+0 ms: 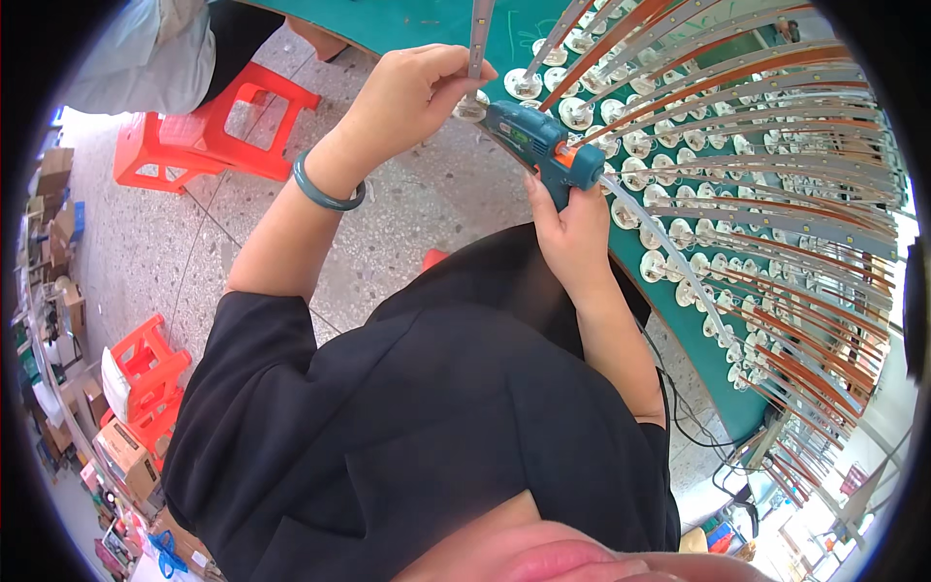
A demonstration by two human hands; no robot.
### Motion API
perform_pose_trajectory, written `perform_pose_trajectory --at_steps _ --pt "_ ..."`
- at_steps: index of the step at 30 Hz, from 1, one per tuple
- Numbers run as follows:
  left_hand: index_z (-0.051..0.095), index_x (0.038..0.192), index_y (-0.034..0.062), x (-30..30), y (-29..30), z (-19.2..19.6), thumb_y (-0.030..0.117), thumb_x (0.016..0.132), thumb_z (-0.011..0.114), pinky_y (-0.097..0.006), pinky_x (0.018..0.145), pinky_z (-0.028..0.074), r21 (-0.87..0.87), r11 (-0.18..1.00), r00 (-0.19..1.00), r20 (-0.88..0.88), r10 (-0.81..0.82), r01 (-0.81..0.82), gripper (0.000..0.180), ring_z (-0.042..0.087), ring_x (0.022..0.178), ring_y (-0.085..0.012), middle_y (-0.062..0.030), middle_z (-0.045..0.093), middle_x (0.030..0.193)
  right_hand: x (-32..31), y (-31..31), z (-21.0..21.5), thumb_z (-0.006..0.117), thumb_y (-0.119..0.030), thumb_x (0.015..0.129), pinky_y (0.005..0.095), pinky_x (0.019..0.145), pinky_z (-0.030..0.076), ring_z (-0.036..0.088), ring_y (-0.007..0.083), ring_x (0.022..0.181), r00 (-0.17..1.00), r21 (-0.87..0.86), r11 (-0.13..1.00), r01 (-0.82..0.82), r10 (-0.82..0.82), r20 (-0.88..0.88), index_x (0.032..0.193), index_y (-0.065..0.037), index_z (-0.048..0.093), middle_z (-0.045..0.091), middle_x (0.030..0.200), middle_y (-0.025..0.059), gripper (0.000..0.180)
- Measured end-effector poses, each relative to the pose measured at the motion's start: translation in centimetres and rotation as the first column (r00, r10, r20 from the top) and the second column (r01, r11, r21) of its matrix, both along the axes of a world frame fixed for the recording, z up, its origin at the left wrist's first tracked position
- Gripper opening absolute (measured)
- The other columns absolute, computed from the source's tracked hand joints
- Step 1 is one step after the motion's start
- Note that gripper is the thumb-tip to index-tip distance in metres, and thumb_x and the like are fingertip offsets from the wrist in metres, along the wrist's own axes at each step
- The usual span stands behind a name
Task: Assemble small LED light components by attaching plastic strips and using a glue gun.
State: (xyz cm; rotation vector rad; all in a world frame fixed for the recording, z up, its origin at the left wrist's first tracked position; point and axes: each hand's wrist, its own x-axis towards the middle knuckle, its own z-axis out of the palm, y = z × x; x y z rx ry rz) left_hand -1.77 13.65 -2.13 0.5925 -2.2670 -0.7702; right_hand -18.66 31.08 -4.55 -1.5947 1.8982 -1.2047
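At the far left, cardboard boxes (58,228) are stacked along the floor's edge, with a red plastic stool (147,373) near them lower down. A second red plastic stool (208,131) stands on the speckled floor (165,242) at the upper left, and another person's pale sleeve (145,53) is seen above it.

The left hand (412,97) is raised at the top centre, a green bangle (328,189) worn on its wrist. Its fingers are closed in a narrow pinch on a thin white light strip (478,34), which is held upright and runs up out of view.

Just to the right, a blue glue gun (531,141) with an orange trigger is gripped by the right hand (574,233), fingers wrapped around its handle. The gun's nozzle is pointed at the lower end of the strip, close beside the left fingertips; whether it touches cannot be told.

Further right, the green worktop (679,276) is covered with rows of round white lamp bases (669,233), over which many long strips (756,126) are fanned out.
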Motion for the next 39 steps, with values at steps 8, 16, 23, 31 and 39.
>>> perform_pose_trajectory --at_steps 8,16,23,31,39 --pt "0.068 0.101 -0.0008 -0.3 0.0 0.2 0.002 0.088 0.064 -0.027 0.072 0.054 0.024 1.000 1.000 -0.026 0.003 -0.002 0.014 0.069 0.081 -0.0173 -0.0112 0.070 0.090 -0.2 0.1 -0.8 0.066 -0.018 0.086 0.0431 0.068 0.048 0.062 0.0391 0.078 0.982 -0.093 0.995 -0.036 0.018 -0.187 0.112 -0.003 0.054 0.063 0.087 0.0179 0.032" --pt "0.067 0.102 -0.0021 0.0 -2.7 0.4 0.000 0.090 0.062 -0.026 0.078 0.053 0.151 0.988 0.987 -0.154 0.043 -0.019 0.013 0.066 0.088 -0.0131 -0.0072 0.070 0.096 -1.1 2.4 -0.5 0.066 -0.015 0.088 0.0353 0.073 0.051 0.068 0.0285 0.080 0.999 -0.103 0.995 0.002 0.003 0.046 0.116 -0.002 0.053 0.068 0.089 0.0118 0.034" --pt "0.070 0.104 0.0015 -8.7 -12.6 1.8 0.006 0.086 0.067 -0.026 0.069 0.052 0.020 1.000 0.966 -0.259 0.010 -0.005 0.018 0.066 0.077 -0.0109 -0.0059 0.071 0.084 -2.3 3.7 0.1 0.064 -0.008 0.088 0.0284 0.073 0.050 0.061 0.0131 0.080 0.882 -0.004 0.998 -0.058 0.053 0.469 0.112 -0.001 0.060 0.066 0.098 0.0066 0.025" --pt "0.070 0.096 0.0085 -17.9 -18.5 -1.7 0.021 0.083 0.069 -0.036 0.064 0.052 -0.333 0.942 0.997 -0.081 -0.003 -0.024 0.019 0.065 0.068 -0.0289 -0.0120 0.067 0.078 -2.7 3.8 -0.5 0.068 -0.013 0.085 0.0339 0.085 0.047 0.061 0.0242 0.094 0.899 0.040 0.999 -0.030 0.009 0.438 0.105 -0.002 0.065 0.063 0.100 0.0110 0.023" --pt "0.070 0.099 0.0075 -19.1 -20.1 -2.5 0.021 0.079 0.072 -0.034 0.066 0.052 -0.250 0.966 0.990 -0.100 -0.097 0.069 0.025 0.065 0.070 -0.0220 -0.0085 0.066 0.077 -3.3 3.7 -1.8 0.066 -0.005 0.086 0.0264 0.071 0.052 0.064 0.0120 0.077 0.944 0.010 0.997 -0.080 0.072 0.320 0.117 0.000 0.055 0.068 0.100 0.0076 0.033"
